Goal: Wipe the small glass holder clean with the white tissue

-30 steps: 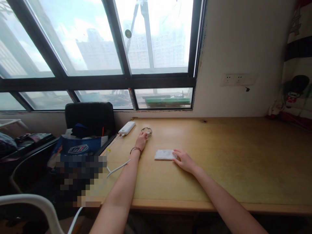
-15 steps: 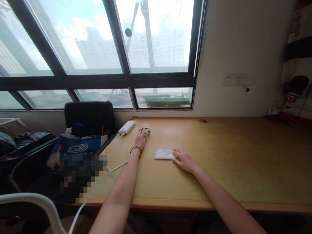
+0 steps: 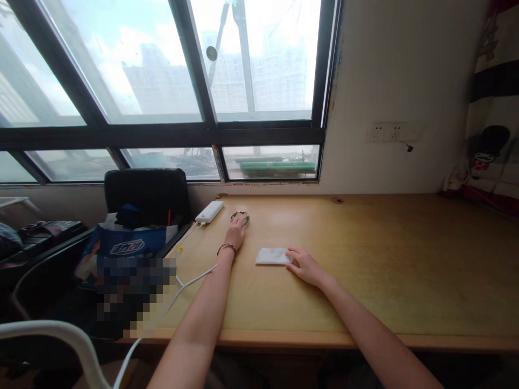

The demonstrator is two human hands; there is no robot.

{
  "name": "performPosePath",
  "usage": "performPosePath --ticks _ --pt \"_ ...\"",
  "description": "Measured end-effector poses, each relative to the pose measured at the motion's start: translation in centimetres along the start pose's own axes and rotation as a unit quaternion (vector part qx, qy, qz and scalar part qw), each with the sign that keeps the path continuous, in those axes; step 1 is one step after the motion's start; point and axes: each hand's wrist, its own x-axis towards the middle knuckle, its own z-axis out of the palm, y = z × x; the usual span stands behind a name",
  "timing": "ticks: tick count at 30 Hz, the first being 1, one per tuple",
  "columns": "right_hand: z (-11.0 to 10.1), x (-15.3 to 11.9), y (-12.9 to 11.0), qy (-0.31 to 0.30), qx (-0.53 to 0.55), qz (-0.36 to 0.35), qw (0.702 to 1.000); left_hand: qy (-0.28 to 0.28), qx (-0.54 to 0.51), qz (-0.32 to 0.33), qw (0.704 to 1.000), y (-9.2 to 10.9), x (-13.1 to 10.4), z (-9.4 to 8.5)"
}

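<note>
My left hand (image 3: pixel 235 233) reaches to the back left of the table, its fingers at a dark silvery ring-shaped thing like a bracelet (image 3: pixel 245 222). The fingers look drawn together and cover its near part; their exact grip is partly hidden. A dark braided band circles the left wrist. To the right, a flat white rectangular packet (image 3: pixel 270 256) lies on the tabletop. My right hand (image 3: pixel 305 266) has thumb and fingers closed about the packet's right end. What the packet is made of I cannot tell.
The wooden table (image 3: pixel 385 259) runs along a wall below a window. At its back left lies a white power bank (image 3: pixel 210 212) with a white cable (image 3: pixel 197 277) trailing to the front. Left of the table stand a black chair (image 3: pixel 146 189) and a blue printed bag (image 3: pixel 121 246).
My left fingers have shifted slightly at the ring-shaped thing, which now shows as a wider, rounder loop. The right hand and the packet stay in place.
</note>
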Motion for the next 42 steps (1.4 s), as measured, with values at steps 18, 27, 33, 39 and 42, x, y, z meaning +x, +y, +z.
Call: performPosePath --ticks 18,27,33,39,42 --pt "-0.4 0.8 2.2 0.126 0.103 0.086 0.983 -0.124 0.134 0.045 0.982 14.5 -3.9 -4.0" --pt "-1.9 0.3 4.9 0.217 0.01 0.228 0.949 -0.176 0.058 0.161 0.969 18.9 -13.3 -6.8" --pt "-1.5 0.1 4.6 0.203 -0.012 0.206 0.957 -0.162 0.098 0.099 0.977 11.9 -12.0 -8.3" --pt "-1.7 -0.1 4.4 0.194 -0.027 0.196 0.961 -0.154 0.113 0.08 0.978 7.0 -10.6 -8.3" --pt "-1.7 -0.1 4.4 0.192 -0.036 0.189 0.963 -0.158 0.119 0.07 0.978 5.7 -9.9 -7.8"
